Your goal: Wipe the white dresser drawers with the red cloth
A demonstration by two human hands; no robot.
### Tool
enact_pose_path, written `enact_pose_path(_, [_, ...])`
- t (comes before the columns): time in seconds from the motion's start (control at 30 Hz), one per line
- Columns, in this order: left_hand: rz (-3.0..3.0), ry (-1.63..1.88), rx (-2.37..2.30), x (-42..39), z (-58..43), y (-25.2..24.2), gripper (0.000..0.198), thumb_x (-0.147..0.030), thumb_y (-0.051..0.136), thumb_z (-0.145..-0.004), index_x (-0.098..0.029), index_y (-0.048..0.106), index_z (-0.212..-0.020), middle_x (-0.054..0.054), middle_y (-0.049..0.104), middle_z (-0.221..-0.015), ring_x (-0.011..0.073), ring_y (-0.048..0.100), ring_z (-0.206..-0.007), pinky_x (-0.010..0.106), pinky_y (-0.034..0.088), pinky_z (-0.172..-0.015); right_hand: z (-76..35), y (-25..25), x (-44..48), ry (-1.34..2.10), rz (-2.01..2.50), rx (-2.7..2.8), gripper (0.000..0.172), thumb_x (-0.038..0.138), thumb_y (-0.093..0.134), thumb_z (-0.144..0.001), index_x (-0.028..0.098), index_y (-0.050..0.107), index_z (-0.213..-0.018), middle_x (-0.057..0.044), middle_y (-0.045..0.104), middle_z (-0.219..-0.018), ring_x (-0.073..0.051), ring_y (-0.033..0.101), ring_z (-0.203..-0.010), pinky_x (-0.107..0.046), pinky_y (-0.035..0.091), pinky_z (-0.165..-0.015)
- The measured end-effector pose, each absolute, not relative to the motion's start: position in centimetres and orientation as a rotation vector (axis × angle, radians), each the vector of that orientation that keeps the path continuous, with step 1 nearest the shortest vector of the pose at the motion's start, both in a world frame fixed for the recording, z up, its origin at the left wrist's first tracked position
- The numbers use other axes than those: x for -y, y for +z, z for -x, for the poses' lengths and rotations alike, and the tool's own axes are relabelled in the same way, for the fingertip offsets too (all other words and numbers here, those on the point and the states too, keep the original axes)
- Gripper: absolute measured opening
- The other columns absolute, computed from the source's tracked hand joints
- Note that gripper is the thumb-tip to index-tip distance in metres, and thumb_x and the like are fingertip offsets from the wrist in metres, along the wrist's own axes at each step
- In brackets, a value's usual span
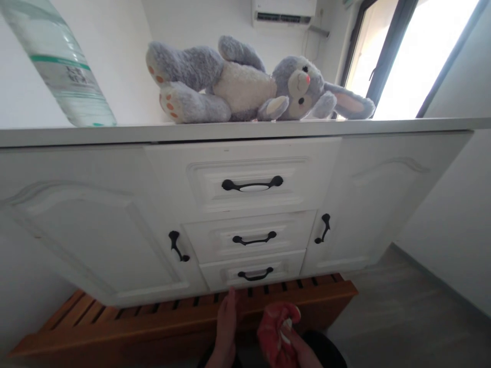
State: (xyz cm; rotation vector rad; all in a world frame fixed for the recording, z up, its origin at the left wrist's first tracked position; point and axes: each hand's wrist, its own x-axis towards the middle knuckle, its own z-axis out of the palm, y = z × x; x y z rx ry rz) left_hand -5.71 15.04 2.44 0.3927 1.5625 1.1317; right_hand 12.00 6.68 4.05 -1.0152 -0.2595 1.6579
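At the bottom of the head view, my left hand (226,327) is held flat with fingers together, edge-on, holding nothing, just below the lowest drawer handle (255,275). Beside it, my right hand (297,350) grips a crumpled red cloth (276,327) with a white patch. Both hands hover over a slatted wooden bench (115,322) in front of a white cabinet (95,230) with three drawers and two doors.
A grey plush rabbit (249,84) lies on the cabinet top (245,130). A large clear water bottle (57,56) stands at the top left. An air conditioner (284,13) hangs on the back wall, a window (406,51) at the right, grey floor (402,312) beyond.
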Motion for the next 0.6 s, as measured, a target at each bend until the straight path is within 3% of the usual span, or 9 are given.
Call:
enact_pose_path(0.07, [-0.187, 1.141, -1.470, -13.2, 7.9, 3.3, 0.060, -0.069, 0.052, -0.080, -0.020, 0.067, -0.109, 0.016, 0.076, -0.105, 0.0268, 0.073, -0.076, 0.039, 0.055, -0.063, -7.2, 5.4, -10.1, 1.834, 0.819, 0.127, 0.028, 0.028, 0.087, -0.061, 0.019, 0.068, -0.080, -0.004, 0.072, -0.085, -0.018, 0.069, -0.079, -0.031, 0.057, -0.075])
enact_pose_path(0.2, [-0.277, 1.435, -1.349, -12.9, 11.7, 7.3, 0.054, -0.063, 0.053, -0.081, -0.020, 0.070, -0.109, 0.012, 0.080, -0.098, 0.0257, 0.075, -0.083, 0.039, 0.057, -0.075, 3.9, 10.0, -16.3, 1.976, 0.674, -0.132, 0.011, 0.008, 0.069, -0.073, 0.017, 0.063, -0.069, -0.001, 0.069, -0.066, -0.012, 0.065, -0.061, -0.024, 0.056, -0.064])
enact_pose_path(0.33, [-0.613, 1.610, -1.800, -15.9, 13.8, 10.8, 0.056, -0.062, 0.055, -0.080, -0.017, 0.072, -0.108, 0.013, 0.080, -0.101, 0.0295, 0.072, -0.094, 0.045, 0.053, -0.091, 9.8, 13.3, -20.2, 2.003, 0.639, -0.127, 0.028, -0.002, 0.048, -0.078, 0.015, 0.059, -0.058, -0.003, 0.063, -0.054, -0.011, 0.060, -0.050, -0.019, 0.053, -0.054])
enact_pose_path(0.47, [-0.835, 1.430, -2.000, -17.4, 11.4, 11.9, 0.061, -0.061, 0.054, -0.080, -0.012, 0.073, -0.111, 0.020, 0.080, -0.101, 0.0374, 0.072, -0.099, 0.050, 0.053, -0.090, 6.6, 13.6, -21.3, 1.950, 0.618, -0.096, 0.030, -0.007, 0.043, -0.073, 0.011, 0.063, -0.059, -0.006, 0.066, -0.057, -0.011, 0.063, -0.052, -0.017, 0.054, -0.054])
enact_pose_path(0.6, [-0.929, 1.423, -1.743, -17.5, 3.4, 12.9, 0.054, -0.054, 0.059, -0.080, -0.009, 0.075, -0.106, 0.021, 0.080, -0.102, 0.0361, 0.072, -0.098, 0.046, 0.053, -0.090, -3.1, 12.5, -21.2, 1.792, 0.638, -0.029, 0.024, -0.004, 0.049, -0.075, 0.010, 0.068, -0.070, -0.009, 0.072, -0.070, -0.013, 0.070, -0.063, -0.019, 0.059, -0.063])
